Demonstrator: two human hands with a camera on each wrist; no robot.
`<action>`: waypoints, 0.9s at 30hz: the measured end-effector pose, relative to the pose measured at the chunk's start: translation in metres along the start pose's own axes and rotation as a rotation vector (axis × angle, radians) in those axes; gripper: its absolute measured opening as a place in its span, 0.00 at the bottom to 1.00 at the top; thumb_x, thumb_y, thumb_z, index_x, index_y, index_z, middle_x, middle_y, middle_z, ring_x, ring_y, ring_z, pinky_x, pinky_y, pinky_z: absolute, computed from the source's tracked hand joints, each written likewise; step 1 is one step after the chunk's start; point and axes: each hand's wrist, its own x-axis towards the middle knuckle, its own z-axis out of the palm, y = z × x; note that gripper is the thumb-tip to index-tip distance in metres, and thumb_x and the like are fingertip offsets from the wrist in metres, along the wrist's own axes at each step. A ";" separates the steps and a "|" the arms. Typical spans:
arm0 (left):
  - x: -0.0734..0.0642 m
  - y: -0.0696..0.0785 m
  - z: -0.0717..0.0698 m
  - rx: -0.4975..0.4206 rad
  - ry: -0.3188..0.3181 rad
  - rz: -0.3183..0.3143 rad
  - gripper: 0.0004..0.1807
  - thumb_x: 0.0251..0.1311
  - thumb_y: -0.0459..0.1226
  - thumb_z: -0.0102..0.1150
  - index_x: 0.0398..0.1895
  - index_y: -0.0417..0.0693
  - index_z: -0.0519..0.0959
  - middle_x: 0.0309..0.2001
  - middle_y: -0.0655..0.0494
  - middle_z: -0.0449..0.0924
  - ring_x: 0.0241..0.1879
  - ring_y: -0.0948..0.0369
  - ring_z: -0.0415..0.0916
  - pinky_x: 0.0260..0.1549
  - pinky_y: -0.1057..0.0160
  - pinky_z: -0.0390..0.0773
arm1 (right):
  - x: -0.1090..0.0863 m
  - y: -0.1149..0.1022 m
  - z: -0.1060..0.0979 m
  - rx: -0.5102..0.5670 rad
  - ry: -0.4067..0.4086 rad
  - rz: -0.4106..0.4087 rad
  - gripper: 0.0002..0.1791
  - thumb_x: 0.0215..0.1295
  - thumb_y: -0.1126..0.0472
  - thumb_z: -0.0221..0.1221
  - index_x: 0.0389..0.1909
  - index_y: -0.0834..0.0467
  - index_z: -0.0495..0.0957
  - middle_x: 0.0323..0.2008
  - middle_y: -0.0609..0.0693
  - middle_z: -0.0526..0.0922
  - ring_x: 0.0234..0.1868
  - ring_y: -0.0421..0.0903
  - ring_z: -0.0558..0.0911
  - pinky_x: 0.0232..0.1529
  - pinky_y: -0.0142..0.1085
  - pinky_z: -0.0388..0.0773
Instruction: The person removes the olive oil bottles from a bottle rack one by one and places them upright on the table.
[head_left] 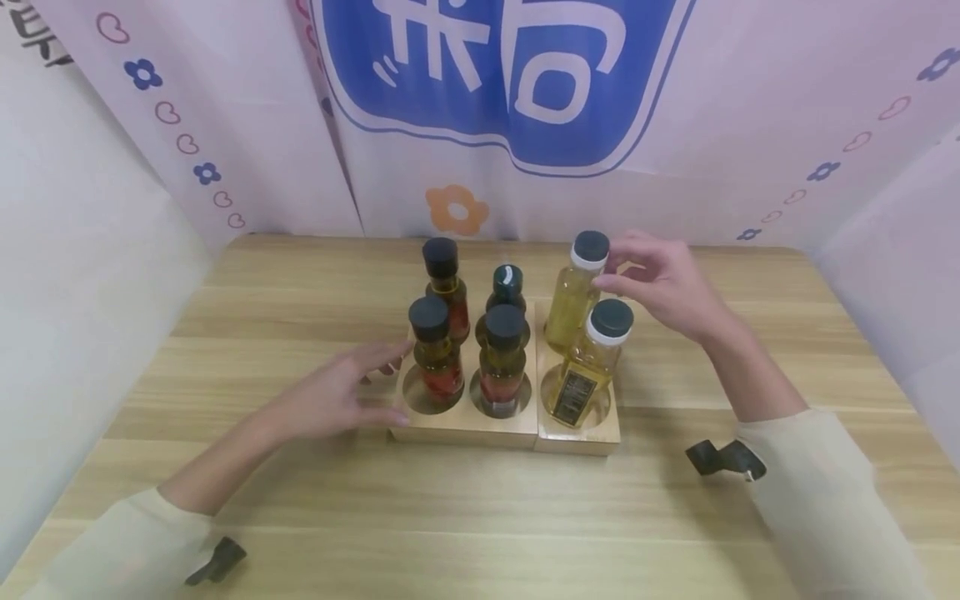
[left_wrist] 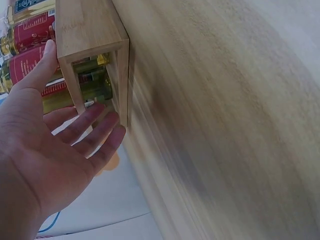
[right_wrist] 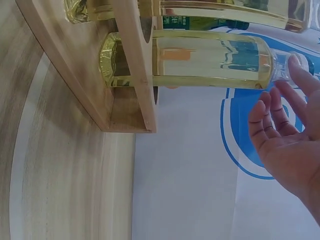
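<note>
Head cam catches both my hands at a wooden rack (head_left: 465, 432). Left hand (head_left: 330, 396) has its fingers spread apart by one end; can't tell if they touch. Right hand (head_left: 660, 275) has its fingers bent by the neck of the rear yellow bottle (head_left: 566, 312), which sits in its hole; honestly can't tell if they're clamped on it. Front yellow bottle (head_left: 600, 354) blocks part of it, and the rear dark bottles (head_left: 453, 312) are half hidden too. Pale wood-grain desk (head_left: 337, 517), pinkish-white backdrop (head_left: 750, 125), blue patch (head_left: 555, 150) with white characters (head_left: 555, 117) cut off up top. Black label (head_left: 576, 397) is too blurry to read; red labels (left_wrist: 32, 32) have tiny sideways print.
</note>
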 end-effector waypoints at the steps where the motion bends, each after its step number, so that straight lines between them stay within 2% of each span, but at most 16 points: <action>1: 0.000 -0.001 0.000 -0.003 -0.001 0.001 0.53 0.56 0.53 0.77 0.77 0.34 0.63 0.67 0.38 0.75 0.59 0.47 0.77 0.58 0.42 0.77 | 0.001 0.000 0.001 0.007 -0.002 0.003 0.10 0.66 0.72 0.66 0.47 0.69 0.85 0.39 0.53 0.80 0.44 0.46 0.80 0.52 0.32 0.82; 4: -0.001 -0.003 0.001 -0.011 -0.002 0.001 0.53 0.57 0.53 0.76 0.77 0.35 0.63 0.68 0.38 0.73 0.59 0.47 0.76 0.58 0.42 0.77 | 0.003 0.001 0.003 0.023 0.004 0.017 0.07 0.65 0.72 0.67 0.43 0.70 0.85 0.38 0.53 0.80 0.45 0.46 0.79 0.53 0.32 0.81; 6: -0.001 -0.004 0.002 -0.021 -0.003 -0.002 0.52 0.57 0.53 0.76 0.77 0.35 0.63 0.67 0.39 0.74 0.59 0.47 0.76 0.57 0.42 0.78 | 0.004 0.002 0.003 0.036 0.007 0.023 0.08 0.64 0.73 0.68 0.43 0.71 0.84 0.38 0.52 0.80 0.45 0.46 0.79 0.53 0.32 0.82; 13: 0.000 -0.008 0.003 -0.064 -0.013 -0.035 0.51 0.57 0.53 0.76 0.77 0.39 0.64 0.59 0.47 0.80 0.55 0.52 0.77 0.48 0.50 0.80 | 0.007 0.005 0.008 0.079 0.005 0.036 0.18 0.61 0.75 0.69 0.52 0.72 0.83 0.42 0.49 0.84 0.42 0.46 0.82 0.49 0.33 0.83; 22: 0.000 -0.007 0.002 -0.086 -0.039 -0.063 0.51 0.58 0.53 0.75 0.78 0.42 0.63 0.45 0.55 0.81 0.46 0.56 0.78 0.41 0.54 0.80 | 0.009 0.007 0.009 0.100 0.034 0.029 0.15 0.60 0.75 0.70 0.49 0.73 0.84 0.39 0.48 0.83 0.40 0.45 0.81 0.47 0.33 0.84; 27: -0.001 -0.005 0.001 -0.087 -0.060 -0.070 0.50 0.59 0.54 0.74 0.79 0.45 0.61 0.39 0.59 0.80 0.41 0.56 0.77 0.35 0.60 0.77 | 0.010 0.006 0.010 0.114 0.047 0.020 0.13 0.59 0.76 0.70 0.45 0.73 0.85 0.37 0.48 0.83 0.38 0.45 0.81 0.45 0.33 0.84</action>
